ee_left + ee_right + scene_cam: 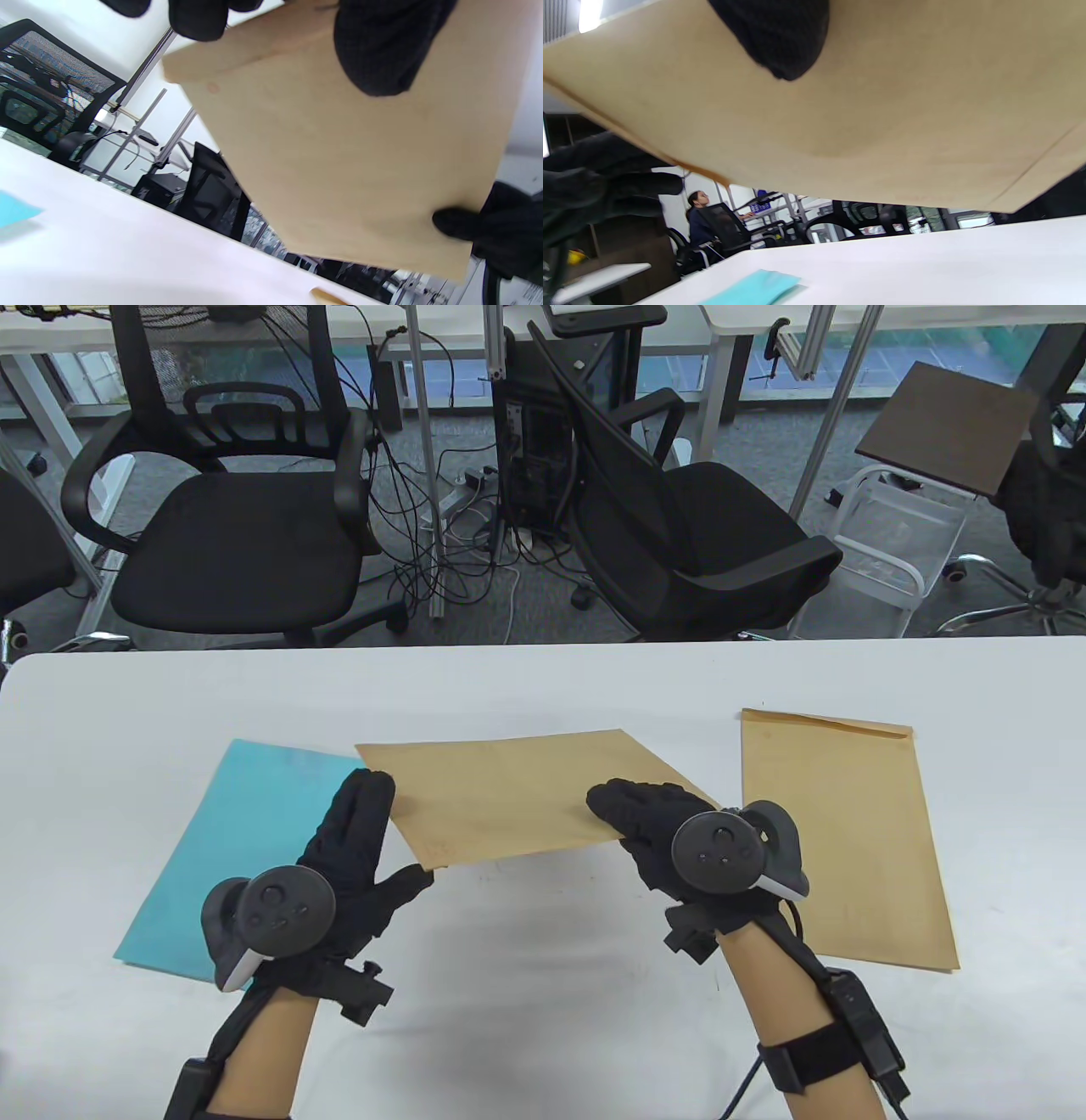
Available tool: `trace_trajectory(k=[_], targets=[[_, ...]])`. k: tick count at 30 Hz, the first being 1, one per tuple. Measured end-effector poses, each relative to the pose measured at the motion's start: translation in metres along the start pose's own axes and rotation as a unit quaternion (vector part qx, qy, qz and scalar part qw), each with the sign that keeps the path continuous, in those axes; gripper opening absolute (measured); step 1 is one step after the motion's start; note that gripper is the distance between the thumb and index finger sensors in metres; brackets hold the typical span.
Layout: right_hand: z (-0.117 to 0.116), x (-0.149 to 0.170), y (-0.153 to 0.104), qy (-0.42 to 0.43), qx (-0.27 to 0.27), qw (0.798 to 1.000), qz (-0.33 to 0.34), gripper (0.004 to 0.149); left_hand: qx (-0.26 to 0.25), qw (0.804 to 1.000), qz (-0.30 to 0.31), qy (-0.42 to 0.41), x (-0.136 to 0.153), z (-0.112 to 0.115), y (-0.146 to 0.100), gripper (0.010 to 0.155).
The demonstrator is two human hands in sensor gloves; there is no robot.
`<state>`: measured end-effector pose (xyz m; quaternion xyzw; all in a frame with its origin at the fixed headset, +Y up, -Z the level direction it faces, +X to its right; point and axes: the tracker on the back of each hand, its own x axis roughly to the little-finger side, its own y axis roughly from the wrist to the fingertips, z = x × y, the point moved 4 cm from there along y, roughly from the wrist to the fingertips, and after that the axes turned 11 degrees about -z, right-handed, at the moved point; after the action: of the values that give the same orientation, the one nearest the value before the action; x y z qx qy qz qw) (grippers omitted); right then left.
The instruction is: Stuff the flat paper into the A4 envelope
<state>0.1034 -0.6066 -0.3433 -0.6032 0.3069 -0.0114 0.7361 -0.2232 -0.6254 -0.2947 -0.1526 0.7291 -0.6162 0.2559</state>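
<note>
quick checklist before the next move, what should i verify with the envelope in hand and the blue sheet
1. Both hands grip the lifted brown paper envelope: ok. The left hand holds its left end and the right hand its right end.
2. Envelope off the white table: ok. Both wrist views show it held above the surface.
3. Envelope mouth opened for loading: cannot tell. No gap shows in any view.
4. Flat light blue paper sheet in reach: ok. It lies on the table, partly under the left hand and envelope in the table view.
5. A hand free to take the sheet: not ok. Both hold the envelope.
6. Second brown envelope out of the way: ok. It lies flat on the right.
</note>
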Motion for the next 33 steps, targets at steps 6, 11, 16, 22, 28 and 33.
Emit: trace_trajectory(k=[6,11,16,22,28,33], targets=[[-0.026,0.016,0.022,-0.071,-0.009,0.997,-0.039,0.048,0.054,0.997,-0.015,0.055,0.023,0.028,-0.025,0.097],[-0.065,0.03,0.045,-0.108,-0.021,0.991,-0.07,0.049,0.093,0.992,-0.038,0.077,0.038,0.046,-0.044,0.096],[-0.1,0.04,0.059,-0.132,-0.051,0.986,-0.089,0.049,0.108,0.991,-0.054,0.052,0.049,0.06,-0.051,0.095],[-0.142,0.047,0.068,-0.155,-0.117,0.975,-0.111,0.05,0.111,0.991,-0.073,0.031,0.062,0.076,-0.055,0.095],[-0.178,0.053,0.074,-0.143,-0.234,0.951,-0.142,0.059,0.159,0.985,-0.055,0.027,0.056,0.088,-0.055,0.096],[-0.19,0.057,0.076,-0.119,-0.265,0.943,-0.163,0.066,0.174,0.983,-0.054,0.026,0.056,0.091,-0.057,0.095]])
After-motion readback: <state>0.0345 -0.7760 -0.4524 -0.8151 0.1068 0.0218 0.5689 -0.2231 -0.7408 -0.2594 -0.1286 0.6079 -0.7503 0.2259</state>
